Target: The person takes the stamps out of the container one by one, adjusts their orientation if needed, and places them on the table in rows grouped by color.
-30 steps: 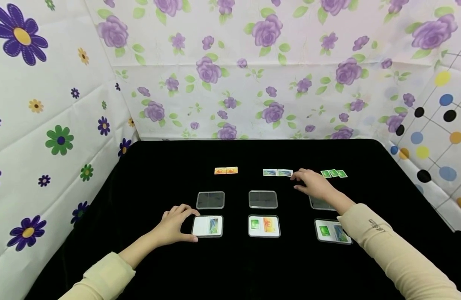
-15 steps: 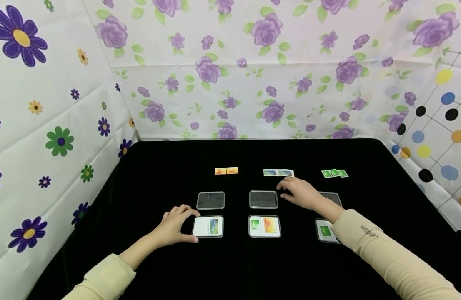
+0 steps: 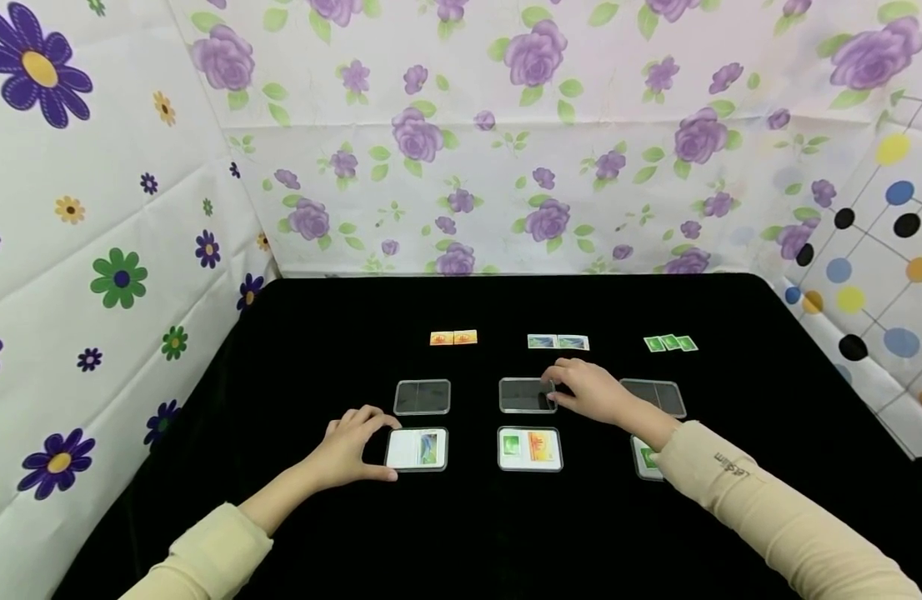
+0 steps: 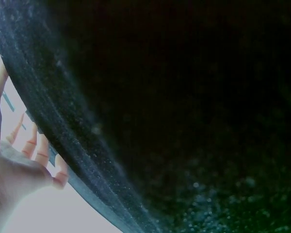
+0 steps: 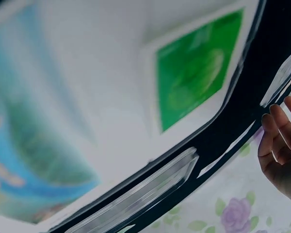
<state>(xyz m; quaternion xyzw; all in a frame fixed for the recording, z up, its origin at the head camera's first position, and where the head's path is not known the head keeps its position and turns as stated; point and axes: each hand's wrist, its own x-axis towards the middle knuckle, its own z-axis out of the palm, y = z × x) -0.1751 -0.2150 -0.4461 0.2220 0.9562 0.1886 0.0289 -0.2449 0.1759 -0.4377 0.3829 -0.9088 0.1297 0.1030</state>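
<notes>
My left hand (image 3: pixel 348 450) brackets the left end of a clear-rimmed case (image 3: pixel 403 450), index finger at its upper corner and thumb at the lower one. One blue-green landscape card (image 3: pixel 428 448) lies in that case's right half on white. My right hand (image 3: pixel 590 392) reaches over the right end of the middle clear plastic lid (image 3: pixel 519 397), fingertips and thumb right at its edge, with a gap between them. In the right wrist view the same hand (image 5: pixel 283 141) has bent fingers near a lid. The left wrist view shows my left hand (image 4: pixel 19 170) against black cloth.
A middle case (image 3: pixel 518 464) holds a green and an orange card. My right sleeve (image 3: pixel 719 462) partly hides the right case (image 3: pixel 644 458). More clear lids stand at left (image 3: pixel 422 398) and right (image 3: pixel 662 397). Behind lie orange cards (image 3: pixel 453 337), landscape cards (image 3: pixel 542 342) and green cards (image 3: pixel 671 342).
My right hand has moved left and nearer, from beside the landscape cards to the right end of the middle lid. My left hand keeps its place at the left case.
</notes>
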